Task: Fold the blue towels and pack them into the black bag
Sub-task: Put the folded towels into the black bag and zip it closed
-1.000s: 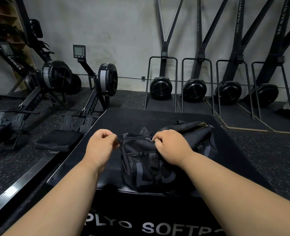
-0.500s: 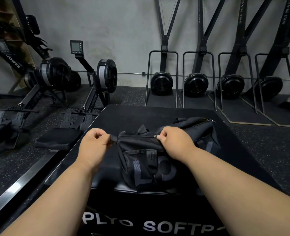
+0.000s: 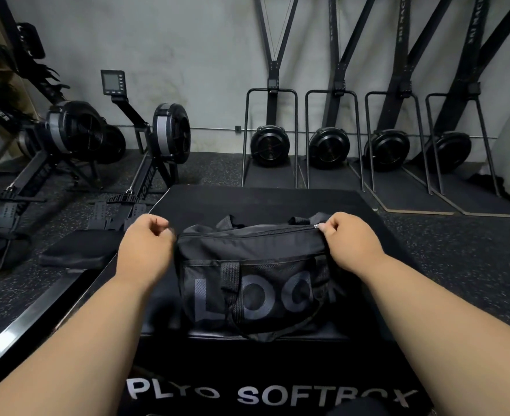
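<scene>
Here, a black soft plyo box (image 3: pixel 247 202), lettered in white on its front face, is seen on the speckled gym floor, with rowing machines (image 3: pixel 157 136) to the left and ski machines (image 3: pixel 270 142) ranged along the wall behind. The black bag (image 3: pixel 256 274) is laid on the box's near edge, its top zip drawn shut almost to the right end. The bag's left end is pinched by the curled fingers of the left hand (image 3: pixel 145 247). The zip pull (image 3: pixel 318 226) is pinched between thumb and fingers of the right hand (image 3: pixel 352 244). No blue towels are visible outside the bag.
</scene>
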Demonstrator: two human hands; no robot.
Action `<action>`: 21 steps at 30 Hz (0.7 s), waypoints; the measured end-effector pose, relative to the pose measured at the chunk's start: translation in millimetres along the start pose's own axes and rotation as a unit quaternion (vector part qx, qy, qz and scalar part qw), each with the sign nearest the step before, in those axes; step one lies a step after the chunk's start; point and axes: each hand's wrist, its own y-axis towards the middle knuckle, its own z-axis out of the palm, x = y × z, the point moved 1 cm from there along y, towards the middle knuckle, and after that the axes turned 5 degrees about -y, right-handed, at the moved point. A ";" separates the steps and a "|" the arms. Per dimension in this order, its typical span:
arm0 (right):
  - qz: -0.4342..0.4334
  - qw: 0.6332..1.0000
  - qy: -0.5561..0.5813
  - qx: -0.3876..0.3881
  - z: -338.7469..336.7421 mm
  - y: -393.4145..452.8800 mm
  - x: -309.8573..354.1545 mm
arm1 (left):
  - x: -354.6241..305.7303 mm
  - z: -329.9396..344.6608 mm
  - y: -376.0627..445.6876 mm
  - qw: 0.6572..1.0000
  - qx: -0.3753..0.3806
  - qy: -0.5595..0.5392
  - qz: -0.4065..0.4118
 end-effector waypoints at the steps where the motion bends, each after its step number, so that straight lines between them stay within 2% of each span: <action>1: -0.002 1.000 0.007 0.003 0.4 -2.5 0.4 | -5.7 3.9 -2.9 0.998 -0.002 0.048 0.047; 3: -0.014 1.000 0.017 0.004 0.5 -6.5 3.4 | -18.8 15.1 -9.4 0.981 0.009 0.131 0.140; 6: -0.034 0.999 0.030 0.008 -1.2 -13.5 8.9 | -38.4 37.2 -23.4 0.946 0.104 0.210 0.226; 9: -0.051 0.998 0.047 0.014 -3.9 -20.4 11.4 | -45.7 61.9 -39.6 0.902 0.211 0.269 0.263; 12: -0.052 0.996 0.072 0.027 -5.3 -25.6 11.3 | -48.5 81.2 -50.9 0.883 0.233 0.286 0.290; 16: -0.064 0.993 0.092 0.035 -7.2 -31.3 9.6 | -52.2 96.0 -59.9 0.881 0.213 0.290 0.307; 21: -0.087 0.987 0.126 0.039 -12.7 -39.5 14.8 | -69.6 109.8 -76.5 0.914 0.173 0.189 0.313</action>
